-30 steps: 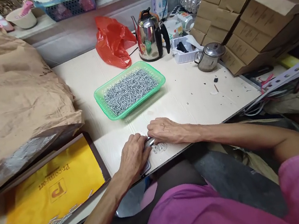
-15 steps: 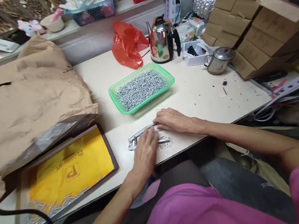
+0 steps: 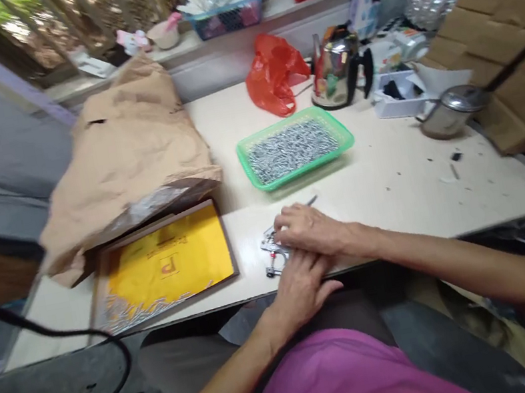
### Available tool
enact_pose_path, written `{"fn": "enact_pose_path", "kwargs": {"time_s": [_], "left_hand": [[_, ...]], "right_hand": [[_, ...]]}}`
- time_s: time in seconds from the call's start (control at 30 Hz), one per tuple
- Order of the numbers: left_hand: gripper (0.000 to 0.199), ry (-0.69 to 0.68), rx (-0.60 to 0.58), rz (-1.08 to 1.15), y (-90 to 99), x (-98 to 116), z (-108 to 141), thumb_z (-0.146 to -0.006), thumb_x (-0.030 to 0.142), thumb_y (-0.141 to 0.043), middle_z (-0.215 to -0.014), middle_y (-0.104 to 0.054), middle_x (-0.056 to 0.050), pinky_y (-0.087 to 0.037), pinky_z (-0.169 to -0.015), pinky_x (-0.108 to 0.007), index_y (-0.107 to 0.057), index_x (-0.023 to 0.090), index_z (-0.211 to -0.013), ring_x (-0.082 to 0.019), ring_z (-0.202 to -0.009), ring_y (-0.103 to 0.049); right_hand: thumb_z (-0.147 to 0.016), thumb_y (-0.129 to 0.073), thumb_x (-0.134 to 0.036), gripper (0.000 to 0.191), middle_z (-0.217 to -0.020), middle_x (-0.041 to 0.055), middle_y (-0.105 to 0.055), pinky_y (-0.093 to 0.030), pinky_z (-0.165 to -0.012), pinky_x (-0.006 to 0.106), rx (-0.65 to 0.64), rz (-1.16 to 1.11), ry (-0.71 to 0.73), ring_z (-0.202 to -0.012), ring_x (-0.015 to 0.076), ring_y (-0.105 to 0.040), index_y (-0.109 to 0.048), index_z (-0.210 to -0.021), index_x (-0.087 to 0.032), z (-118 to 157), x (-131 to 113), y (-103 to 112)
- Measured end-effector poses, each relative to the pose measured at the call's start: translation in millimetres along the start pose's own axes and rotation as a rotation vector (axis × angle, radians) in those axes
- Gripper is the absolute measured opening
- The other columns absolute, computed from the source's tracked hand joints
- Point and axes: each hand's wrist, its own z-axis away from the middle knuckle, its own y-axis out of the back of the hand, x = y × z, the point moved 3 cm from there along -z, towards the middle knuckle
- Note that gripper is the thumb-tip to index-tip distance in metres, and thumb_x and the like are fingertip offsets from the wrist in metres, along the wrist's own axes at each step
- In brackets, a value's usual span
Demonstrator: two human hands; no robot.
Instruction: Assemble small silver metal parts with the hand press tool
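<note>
A silvery metal hinged hand tool [image 3: 269,247] with a small red part lies near the table's front edge, mostly hidden under my hands. My right hand [image 3: 312,230] is closed over its upper part, fingers curled at the tool's left end. Just below, my left hand [image 3: 303,286] has its fingers against the tool's lower arm, partly under my right hand, its thumb sticking out to the right. A thin grey bar [image 3: 312,200] shows beyond my right hand. Behind stands a green plastic basket [image 3: 256,184] full of small metal pins.
On the left, a shallow box with a yellow lining [image 3: 189,243] holds several metal pins, beside a large brown paper sheet [image 3: 130,138]. A red bag [image 3: 274,76], a steel kettle [image 3: 335,72], a white tray [image 3: 399,106] and a lidded metal cup [image 3: 451,116] stand farther back.
The view has swung left, so things appear farther right. My right hand has moved over the tool, and my left hand has shifted below it. The tool now shows its arms spread apart.
</note>
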Motion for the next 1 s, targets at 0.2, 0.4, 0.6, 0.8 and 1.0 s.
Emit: {"fn": "enact_pose_path", "kwargs": {"time_s": [0.2,0.4,0.6,0.8,1.0], "left_hand": [[0.029,-0.175,0.148,-0.064,6.4,26,48,-0.094,0.035,-0.05,-0.11,-0.069,-0.01,-0.045,-0.102,-0.031,-0.064,0.014,-0.107,-0.021,-0.114,-0.059],[0.022,0.381,0.519,-0.3,86.0,-41,139,-0.093,0.02,-0.047,-0.091,-0.071,-0.009,-0.052,-0.082,-0.032,-0.067,0.017,-0.101,-0.018,-0.088,-0.064],[0.03,1.263,0.491,-0.498,179.0,-158,223,-0.091,0.018,-0.045,-0.108,-0.069,-0.016,-0.046,-0.092,-0.034,-0.068,0.01,-0.109,-0.024,-0.104,-0.063],[0.03,1.282,0.366,-0.472,183.9,-189,226,-0.086,0.022,-0.05,-0.103,-0.072,-0.015,-0.047,-0.087,-0.033,-0.072,0.012,-0.104,-0.026,-0.099,-0.066],[0.035,1.262,0.412,-0.498,195.0,-191,221,-0.09,0.023,-0.044,-0.113,-0.07,-0.014,-0.046,-0.087,-0.031,-0.069,0.012,-0.111,-0.024,-0.1,-0.065]], "right_hand": [[-0.088,-0.05,-0.015,0.016,-0.094,0.0086,-0.058,-0.036,-0.075,0.037,-0.078,-0.101,0.244,-0.088,0.022,-0.048,-0.061,-0.078,-0.021,-25,-42,-28],[-0.093,-0.04,-0.018,0.019,-0.084,0.0072,-0.061,-0.044,-0.067,0.034,0.038,-0.324,0.209,-0.077,0.0198,-0.057,-0.057,-0.087,-0.022,-37,-36,-53],[-0.093,-0.047,-0.043,0.02,-0.086,0.0057,-0.064,-0.049,-0.066,0.036,0.576,-0.413,-0.192,-0.073,0.0204,-0.06,-0.057,-0.099,-0.027,-25,-13,25],[-0.095,-0.037,-0.052,0.039,-0.094,0.0098,-0.062,-0.042,-0.083,0.042,0.692,-0.11,-0.575,-0.086,0.024,-0.056,-0.062,-0.109,-0.026,-22,63,74],[-0.093,-0.043,-0.048,0.038,-0.093,0.0101,-0.057,-0.044,-0.081,0.039,0.687,-0.032,-0.527,-0.082,0.0238,-0.055,-0.06,-0.118,-0.024,-7,99,50]]}}
